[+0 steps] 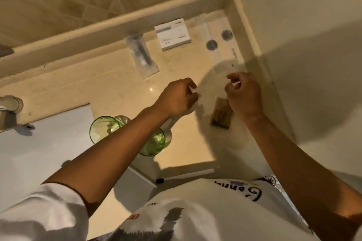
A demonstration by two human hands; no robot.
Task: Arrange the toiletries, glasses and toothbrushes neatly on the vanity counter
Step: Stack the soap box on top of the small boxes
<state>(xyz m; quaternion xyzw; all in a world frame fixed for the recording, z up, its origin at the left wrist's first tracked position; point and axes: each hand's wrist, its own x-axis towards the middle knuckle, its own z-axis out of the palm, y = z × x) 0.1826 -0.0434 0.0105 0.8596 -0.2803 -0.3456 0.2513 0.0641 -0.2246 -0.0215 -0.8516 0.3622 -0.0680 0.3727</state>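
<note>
A clear sachet (212,88), barely visible, seems stretched between both hands near the counter's (109,92) back-right corner, long axis left-right. Left hand (179,97) and right hand (242,95) each pinch an end. Green glasses (105,129) stand nearer the front edge.

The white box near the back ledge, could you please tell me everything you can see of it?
The white box is flat and rectangular, seemingly cardboard, with a pale grey-blue band and small dark print too blurred to read. It looks closed and lies flat on the vanity counter, slightly askew to the back ledge. A clear wrapped packet lies to its left. Neither hand touches it.
</note>
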